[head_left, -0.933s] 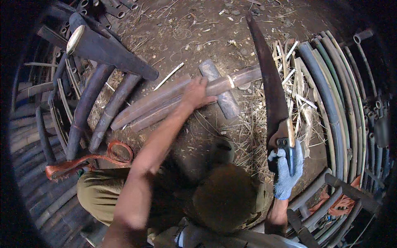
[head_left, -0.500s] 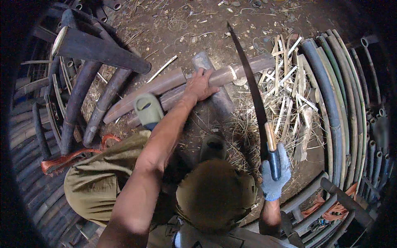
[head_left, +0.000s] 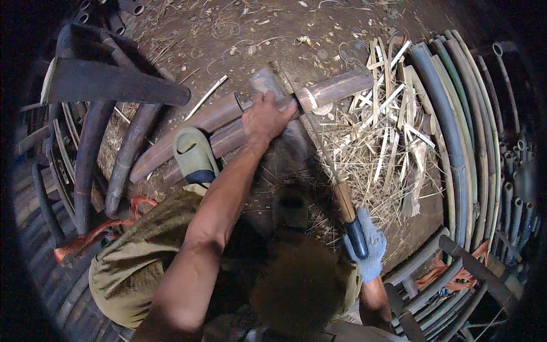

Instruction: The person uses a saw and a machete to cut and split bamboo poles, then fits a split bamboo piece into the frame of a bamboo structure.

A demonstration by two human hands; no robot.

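My bare left hand (head_left: 264, 118) is closed over a brown bamboo pole (head_left: 345, 86), its thumb toward the saw. The pole slants across a short log (head_left: 266, 80) on the ground. In my gloved right hand (head_left: 371, 246) is a handsaw (head_left: 344, 203), gripped by its wood and black handle. The saw's thin blade crosses the pole just right of my left hand, beside a pale ring on the bamboo. Whether the teeth touch the bamboo I cannot tell. A second length of bamboo (head_left: 185, 134) lies alongside, with my foot in a green slipper (head_left: 194, 151) against the bamboo.
Bamboo strips and shavings (head_left: 387, 131) heap to the right, before a row of long bamboo poles (head_left: 450, 131). Thick dark bamboo pieces (head_left: 114, 82) stand and lean at the left. Orange cord (head_left: 447, 275) lies lower right among a bamboo frame.
The saw has come down and left from a raised position, and its blade now lies across the pole. My left hand stays on the bamboo; the view has shifted slightly.
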